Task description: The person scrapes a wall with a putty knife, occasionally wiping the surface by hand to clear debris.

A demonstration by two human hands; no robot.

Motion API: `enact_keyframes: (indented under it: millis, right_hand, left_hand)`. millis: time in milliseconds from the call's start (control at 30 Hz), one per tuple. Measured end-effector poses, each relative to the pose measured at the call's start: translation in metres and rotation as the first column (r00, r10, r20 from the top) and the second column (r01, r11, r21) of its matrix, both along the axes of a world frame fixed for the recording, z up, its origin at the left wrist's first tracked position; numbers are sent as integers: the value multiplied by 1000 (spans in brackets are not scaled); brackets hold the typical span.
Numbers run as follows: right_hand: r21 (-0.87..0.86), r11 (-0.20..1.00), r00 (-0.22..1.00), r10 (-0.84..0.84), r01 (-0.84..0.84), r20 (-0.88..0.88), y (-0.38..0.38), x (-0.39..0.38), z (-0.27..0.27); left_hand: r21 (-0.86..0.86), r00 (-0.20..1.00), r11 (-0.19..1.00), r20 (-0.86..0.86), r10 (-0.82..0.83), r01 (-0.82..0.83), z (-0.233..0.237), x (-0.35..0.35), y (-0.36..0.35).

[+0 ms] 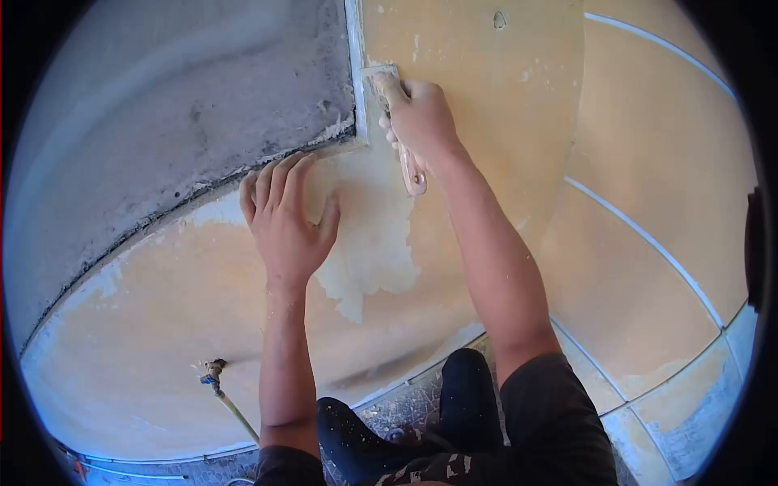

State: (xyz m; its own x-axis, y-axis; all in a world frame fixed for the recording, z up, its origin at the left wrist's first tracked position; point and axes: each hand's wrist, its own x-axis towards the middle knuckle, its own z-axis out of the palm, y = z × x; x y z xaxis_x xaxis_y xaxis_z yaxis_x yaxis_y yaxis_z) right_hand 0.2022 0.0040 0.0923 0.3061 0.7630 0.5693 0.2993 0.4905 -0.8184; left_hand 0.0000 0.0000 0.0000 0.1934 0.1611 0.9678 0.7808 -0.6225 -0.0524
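My right hand [423,121] is closed around the handle of a putty knife [414,176]. The blade lies against the orange-tan wall [486,211], close to a white strip [354,49] along the edge of a grey concrete surface [219,105]. My left hand [285,223] rests with its fingers apart, the fingertips at the rough border between the grey surface and the tan wall. A pale, uneven patch of filler [373,243] spreads over the wall between my hands and below them.
Low on the wall at left, a tap [214,370] sticks out with a yellowish hose [239,417] on it. White lines divide the tan wall [648,235] at right. My dark-clad legs [470,397] stand on a patterned floor [413,405] near the wall's foot.
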Motion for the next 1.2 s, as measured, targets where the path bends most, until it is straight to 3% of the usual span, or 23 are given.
enact_keyframes:
  millis: [67,100,200,267,367,467,700,833,967,1200]
  right_hand:
    - [4,1000,998,31,-31,-58,3,0,-10]
    - [18,999,999,37,-37,24,2,8,-5]
    - [-26,1000,1000,-12,12,12,2,3,-8]
    - [62,998,1000,4,-5,7,12,6,7]
    - [62,998,1000,-17,16,15,0,3,16]
    - [-28,1000,1000,6,-6,-3,0,6,-13]
    - [0,999,998,-41,41,51,-7,5,2]
    - [-6,1000,999,-22,22,-31,-3,3,-11]
    - [54,998,998,-14,18,-59,4,-4,14]
    - [-39,999,999,0,-1,-41,-3,6,-34]
  left_hand:
    - [1,999,1000,-33,6,-6,4,-5,0]
    - [17,999,1000,50,11,-12,-3,10,1]
    - [12,1000,1000,6,11,-11,1,0,1]
    - [14,1000,1000,8,3,-3,0,0,2]
    - [-11,1000,1000,5,2,-2,1,1,-1]
    - [-10,1000,1000,12,7,-6,0,1,-1]
    - [-19,1000,1000,12,11,-11,-1,1,-2]
    - [-16,1000,1000,6,17,-17,-1,1,-5]
    - [15,1000,1000,19,24,-24,-1,3,0]
    - [3,999,1000,18,27,-27,-1,2,-2]
